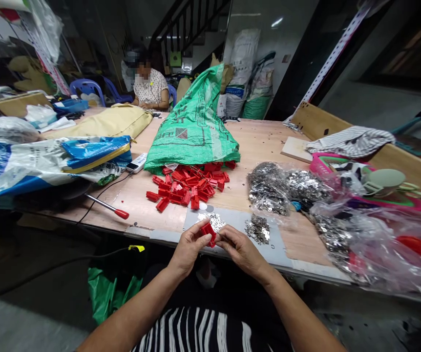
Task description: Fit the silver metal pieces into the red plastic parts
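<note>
Between thumb and fingers, my left hand (189, 248) grips a red plastic housing (208, 233) above the table's front edge. My right hand (240, 248) is pinched closed at the housing's right side; whatever sits between its fingertips is too small to make out. Just beyond the hands lies a pile of small shiny metal pieces (212, 221) on a grey sheet (277, 240). A second, darker heap of metal pieces (258, 229) rests to the right. Farther back, many red housings (188, 186) spill from the mouth of a green woven sack (196, 124).
Clear bags of metal parts (269, 188) and a pink basket (320, 164) stand on the right. A red-handled lever (121, 213) juts out at left, near a white device (137, 163) and blue-white sacks (49, 161). Across the table sits another person (152, 88).
</note>
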Available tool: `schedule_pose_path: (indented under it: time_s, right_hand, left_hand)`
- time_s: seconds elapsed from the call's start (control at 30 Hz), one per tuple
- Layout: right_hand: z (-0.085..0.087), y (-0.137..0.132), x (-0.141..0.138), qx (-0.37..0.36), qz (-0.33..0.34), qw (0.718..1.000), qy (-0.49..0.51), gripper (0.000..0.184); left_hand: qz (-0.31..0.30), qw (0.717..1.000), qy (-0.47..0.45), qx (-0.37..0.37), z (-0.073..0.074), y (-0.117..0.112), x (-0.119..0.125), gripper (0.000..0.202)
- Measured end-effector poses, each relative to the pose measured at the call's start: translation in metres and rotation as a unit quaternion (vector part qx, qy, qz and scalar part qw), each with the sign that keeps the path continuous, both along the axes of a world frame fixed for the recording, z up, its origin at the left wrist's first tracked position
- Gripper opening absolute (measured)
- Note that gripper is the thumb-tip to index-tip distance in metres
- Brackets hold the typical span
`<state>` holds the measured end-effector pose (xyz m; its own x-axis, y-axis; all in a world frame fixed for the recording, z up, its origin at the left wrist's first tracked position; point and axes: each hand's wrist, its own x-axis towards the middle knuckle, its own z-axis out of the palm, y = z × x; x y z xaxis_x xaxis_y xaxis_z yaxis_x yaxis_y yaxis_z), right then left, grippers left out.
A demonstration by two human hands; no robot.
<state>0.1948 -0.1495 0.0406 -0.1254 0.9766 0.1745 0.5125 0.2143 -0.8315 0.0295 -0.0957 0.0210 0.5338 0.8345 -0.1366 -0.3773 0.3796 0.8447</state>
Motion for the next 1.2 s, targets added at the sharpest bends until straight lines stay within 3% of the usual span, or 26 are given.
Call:
schedule_pose_path:
  time_s: [0.2, 0.3, 0.4, 0.57, 0.63, 0.83, 1.2]
  right_hand:
    - [-0.003, -0.007, 0.001, -0.058, -0.009, 0.997, 0.054, 0.005]
    - [-0.003, -0.011, 0.003, -0.066, -0.043, 0.995, 0.052, 0.015]
    - [-0.004, -0.015, 0.005, -0.050, -0.056, 0.997, 0.000, 0.022]
    - [-0.016, -0.019, 0.001, -0.035, -0.063, 0.995, -0.067, 0.024]
    - [-0.020, -0.019, -0.002, -0.038, -0.071, 0.993, -0.082, 0.021]
    - [-0.026, -0.013, -0.004, -0.032, -0.063, 0.988, -0.138, 0.017]
    - [-0.033, -0.010, -0.004, -0.001, -0.050, 0.985, -0.164, 0.020]
  left_hand:
    - [-0.019, 0.998, 0.032, 0.050, -0.007, -0.004, -0.001, 0.047]
    - [-0.010, 0.997, 0.039, 0.062, -0.009, -0.005, -0.003, 0.046]
    - [0.003, 0.991, 0.066, 0.118, -0.012, -0.002, -0.006, 0.044]
    - [0.020, 0.933, 0.199, 0.299, -0.018, 0.007, -0.015, 0.032]
    - [0.013, 0.909, 0.240, 0.339, -0.021, 0.012, -0.016, 0.033]
    - [-0.001, 0.878, 0.269, 0.395, -0.030, 0.021, -0.015, 0.041]
    - [-0.021, 0.857, 0.290, 0.425, -0.033, 0.026, -0.016, 0.043]
